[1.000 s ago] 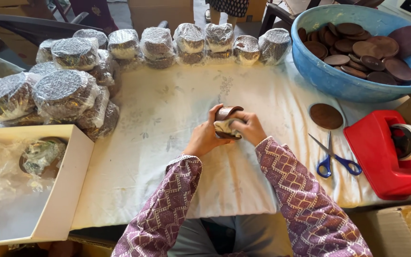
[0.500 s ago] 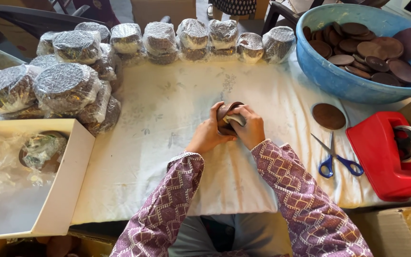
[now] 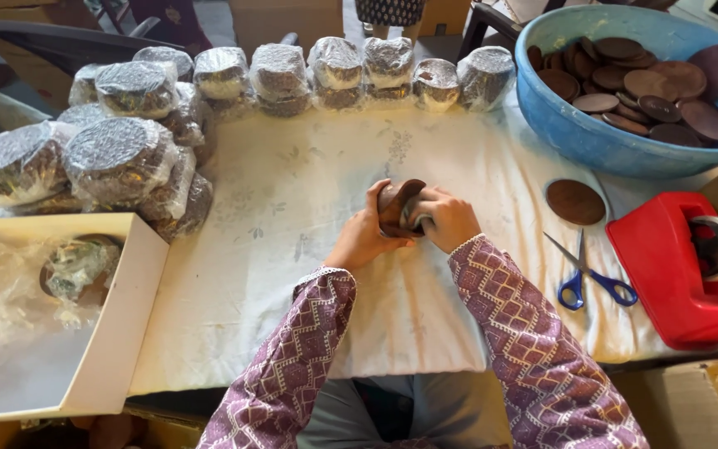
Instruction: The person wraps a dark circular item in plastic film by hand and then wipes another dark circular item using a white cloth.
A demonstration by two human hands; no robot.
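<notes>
Both hands meet at the middle of the table, over the white cloth (image 3: 292,274). Left hand (image 3: 365,239) is curled shut around a small stack of brown discs (image 3: 398,208), thumb up along its side. Right hand (image 3: 446,218) is closed on the same stack from the other side, fingers folded over it; a bit of clear wrap seems to sit between the palms, hard to tell. Stack is tilted, held just above the cloth, roughly centre of the table.

One loose brown disc (image 3: 576,201) lies flat on the cloth to the right, well apart from the hands. Blue-handled scissors (image 3: 587,274) lie just below it, beside a red tape dispenser (image 3: 679,270) at the right edge. Blue bowl (image 3: 567,125) at top right holds many more brown discs. A row of wrapped bundles (image 3: 338,71) lines the far edge, with a heap of bigger wrapped bundles (image 3: 118,154) at left. White box (image 3: 126,308) at lower left holds crumpled clear wrap. Purple patterned sleeves cover both forearms.
</notes>
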